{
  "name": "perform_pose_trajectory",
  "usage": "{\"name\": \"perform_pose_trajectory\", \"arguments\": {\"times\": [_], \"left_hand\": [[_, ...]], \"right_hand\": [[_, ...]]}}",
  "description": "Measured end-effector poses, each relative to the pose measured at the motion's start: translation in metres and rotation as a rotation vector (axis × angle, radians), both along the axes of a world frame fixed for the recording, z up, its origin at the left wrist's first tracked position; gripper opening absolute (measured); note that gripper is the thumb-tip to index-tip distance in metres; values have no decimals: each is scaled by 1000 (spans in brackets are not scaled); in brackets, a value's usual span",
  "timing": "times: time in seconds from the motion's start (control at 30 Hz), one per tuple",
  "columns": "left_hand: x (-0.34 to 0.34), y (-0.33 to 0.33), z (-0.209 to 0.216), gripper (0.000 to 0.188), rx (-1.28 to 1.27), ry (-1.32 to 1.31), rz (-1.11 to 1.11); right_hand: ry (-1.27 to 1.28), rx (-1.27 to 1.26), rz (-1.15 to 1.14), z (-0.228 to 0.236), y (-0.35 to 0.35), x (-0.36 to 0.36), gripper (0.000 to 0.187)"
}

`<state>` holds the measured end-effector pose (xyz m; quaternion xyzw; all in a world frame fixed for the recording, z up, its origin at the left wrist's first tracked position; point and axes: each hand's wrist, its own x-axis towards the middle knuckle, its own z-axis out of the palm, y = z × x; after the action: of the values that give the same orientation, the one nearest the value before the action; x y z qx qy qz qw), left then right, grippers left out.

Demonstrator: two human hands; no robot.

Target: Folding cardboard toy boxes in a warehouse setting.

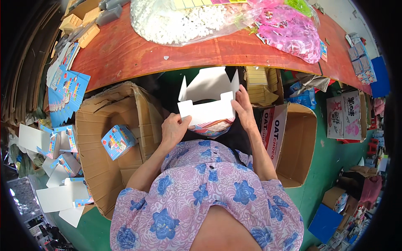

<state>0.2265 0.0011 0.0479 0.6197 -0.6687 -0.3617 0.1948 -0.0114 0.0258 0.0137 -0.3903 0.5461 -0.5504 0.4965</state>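
Observation:
A small folding carton [211,111], white inside with a colourful printed outside, stands in front of my body with its flaps up. My left hand [176,129] pinches its near left corner, thumb on the white front flap. On the other side my right hand [245,106] grips the right edge, thumb on the near flap and fingers behind the side flap. The lower part of the carton is partly hidden by the front flap, and its inside bottom cannot be seen.
Left of me a big cardboard box [104,167] holds one closed blue printed carton [119,142]. Open cartons [63,184] pile up beyond it. An opened cardboard box [299,146] is at my right. Ahead, the red table [125,54] carries bags of white pieces [180,25] and pink packets [289,33].

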Motion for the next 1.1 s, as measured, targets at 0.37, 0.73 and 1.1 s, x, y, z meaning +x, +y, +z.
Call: {"name": "perform_pose_trajectory", "arguments": {"times": [0.37, 0.73, 1.1], "left_hand": [[-14, 1, -5, 31, -176, -126, 40], [-18, -6, -39, 57, -324, 268, 157], [-27, -12, -32, 65, -322, -123, -128]], "right_hand": [[26, 313, -60, -11, -16, 6, 75], [815, -101, -104, 9, -9, 14, 65], [1281, -2, 112, 26, 6, 27, 64]]}}
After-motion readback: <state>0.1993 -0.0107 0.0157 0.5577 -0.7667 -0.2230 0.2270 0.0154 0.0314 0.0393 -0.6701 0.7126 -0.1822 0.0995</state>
